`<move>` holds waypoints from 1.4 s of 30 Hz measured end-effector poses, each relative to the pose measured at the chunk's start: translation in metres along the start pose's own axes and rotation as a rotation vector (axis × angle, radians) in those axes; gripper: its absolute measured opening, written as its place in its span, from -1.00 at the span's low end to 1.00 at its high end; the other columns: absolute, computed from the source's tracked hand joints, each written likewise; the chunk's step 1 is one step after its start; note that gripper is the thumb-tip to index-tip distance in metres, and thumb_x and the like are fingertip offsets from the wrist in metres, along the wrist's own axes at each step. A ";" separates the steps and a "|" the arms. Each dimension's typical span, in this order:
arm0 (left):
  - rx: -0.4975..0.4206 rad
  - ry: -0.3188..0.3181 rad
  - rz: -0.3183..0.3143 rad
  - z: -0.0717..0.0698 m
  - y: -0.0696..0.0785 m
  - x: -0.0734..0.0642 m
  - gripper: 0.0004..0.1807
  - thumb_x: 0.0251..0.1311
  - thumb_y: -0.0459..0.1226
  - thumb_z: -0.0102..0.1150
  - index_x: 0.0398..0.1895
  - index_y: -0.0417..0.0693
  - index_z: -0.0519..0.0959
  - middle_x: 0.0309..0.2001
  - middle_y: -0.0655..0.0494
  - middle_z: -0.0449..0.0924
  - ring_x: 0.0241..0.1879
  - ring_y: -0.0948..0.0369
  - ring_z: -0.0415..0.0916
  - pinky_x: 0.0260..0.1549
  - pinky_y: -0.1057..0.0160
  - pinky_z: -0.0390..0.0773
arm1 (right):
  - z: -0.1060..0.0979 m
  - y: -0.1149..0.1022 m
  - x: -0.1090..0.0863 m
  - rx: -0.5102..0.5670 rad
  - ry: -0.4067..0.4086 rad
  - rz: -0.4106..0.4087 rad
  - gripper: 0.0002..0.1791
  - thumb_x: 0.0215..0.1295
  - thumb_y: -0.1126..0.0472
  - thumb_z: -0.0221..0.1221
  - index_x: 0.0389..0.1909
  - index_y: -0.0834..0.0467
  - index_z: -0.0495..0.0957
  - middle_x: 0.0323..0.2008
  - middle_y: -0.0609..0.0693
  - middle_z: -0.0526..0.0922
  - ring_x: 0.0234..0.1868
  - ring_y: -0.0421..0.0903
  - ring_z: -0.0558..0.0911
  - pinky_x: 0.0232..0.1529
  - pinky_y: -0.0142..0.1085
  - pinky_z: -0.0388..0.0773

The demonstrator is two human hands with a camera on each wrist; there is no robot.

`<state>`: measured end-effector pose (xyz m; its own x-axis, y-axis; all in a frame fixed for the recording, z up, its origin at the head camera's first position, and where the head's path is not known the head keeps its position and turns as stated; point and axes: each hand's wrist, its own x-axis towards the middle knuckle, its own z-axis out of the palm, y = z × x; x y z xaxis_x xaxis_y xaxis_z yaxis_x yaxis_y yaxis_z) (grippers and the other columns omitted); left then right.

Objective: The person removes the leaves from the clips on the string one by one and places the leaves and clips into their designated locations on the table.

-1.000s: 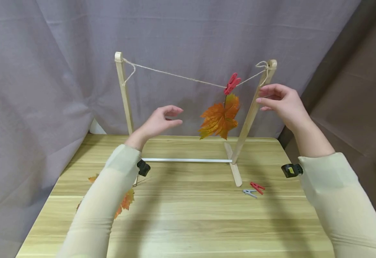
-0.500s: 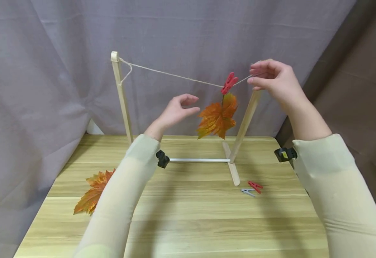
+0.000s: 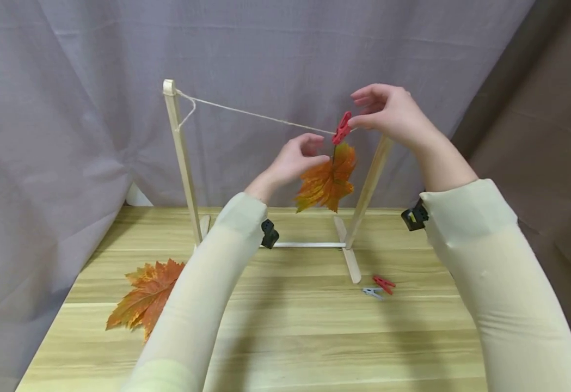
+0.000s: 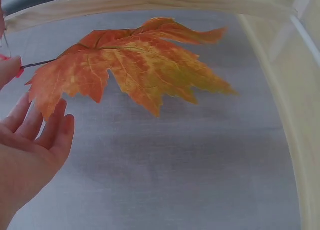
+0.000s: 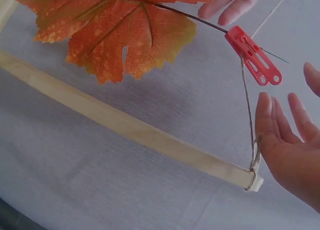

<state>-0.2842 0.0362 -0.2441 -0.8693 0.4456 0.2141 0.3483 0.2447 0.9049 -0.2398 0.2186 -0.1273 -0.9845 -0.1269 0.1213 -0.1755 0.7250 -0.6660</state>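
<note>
A red clothespin [image 3: 342, 128] grips the twine [image 3: 261, 115] and the dark stem of an orange maple leaf [image 3: 327, 182], which hangs below. My left hand [image 3: 295, 160] is beside the stem, thumb and fingers apart; in the left wrist view its fingertips [image 4: 59, 117] are right at the leaf's [image 4: 130, 65] stem end. Just right of the clothespin, my right hand [image 3: 393, 114] is raised with its fingers spread. The right wrist view shows a gap between that hand [image 5: 292, 140] and the handles of the clothespin [image 5: 252, 55].
The twine runs between two wooden posts, left [image 3: 182, 158] and right [image 3: 370, 185], joined low by a white rod [image 3: 309, 245]. Orange leaves [image 3: 148, 296] lie on the table's left, partly behind my left sleeve. A red clothespin [image 3: 385, 285] and a pale blue one [image 3: 372, 293] lie front right.
My left hand has moved right and up to the hanging leaf's stem. My right hand has moved left and up from the right post to the red clothespin. The hanging leaf stays on the twine.
</note>
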 end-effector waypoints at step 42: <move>0.122 0.183 0.086 0.023 0.007 0.005 -0.88 0.15 -0.33 0.22 -0.38 -0.27 0.60 -0.39 -0.07 0.65 -0.49 0.26 0.41 -0.47 0.48 0.41 | 0.003 -0.005 0.001 -0.029 0.083 0.081 -0.58 0.08 0.16 0.34 -0.02 0.21 0.60 -0.57 -0.40 0.56 -0.42 -0.38 0.55 -0.31 -0.51 0.43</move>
<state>-0.2783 0.0596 -0.2452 -0.8799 0.3085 0.3614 0.4538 0.3197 0.8318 -0.2397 0.2128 -0.1265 -0.9916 -0.0118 0.1290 -0.0942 0.7500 -0.6547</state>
